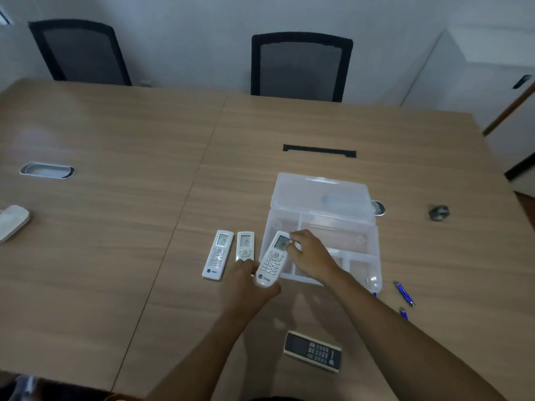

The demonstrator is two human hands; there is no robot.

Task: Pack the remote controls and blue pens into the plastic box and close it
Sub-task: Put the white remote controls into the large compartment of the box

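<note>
We hold 1 white remote control [273,260] between both hands, tilted, its screen end over the near-left corner of the clear plastic box [365,241] and its bottom end toward us. Our left hand [246,283] grasps the bottom end, thumb curled under the near edge. Our right hand [311,256] pinches the screen end with its fingertips, the forearm crossing over the box's front compartments.

The box sits open on the wooden table [115,227], its hinged lid [320,195] tipped back on the far side. Inside we see dividers forming several compartments; we cannot tell whether anything lies in them.

Just left of the held remote, 2 more white remote controls lie flat, side by side with screens away from us: the leftmost remote [217,255] fully in view, the middle remote [245,246] partly covered at its near end by our left hand.

A dark-faced remote [313,351] lies near the table's front edge, between our forearms. To the right of the box lies a blue pen [404,293], and the tip of a second blue pen [403,313] shows beside our right forearm.

Across the table stand 2 black mesh chairs [301,66]. A white object [11,221] rests at the far left edge, and a small dark object [438,212] sits well right of the box.
</note>
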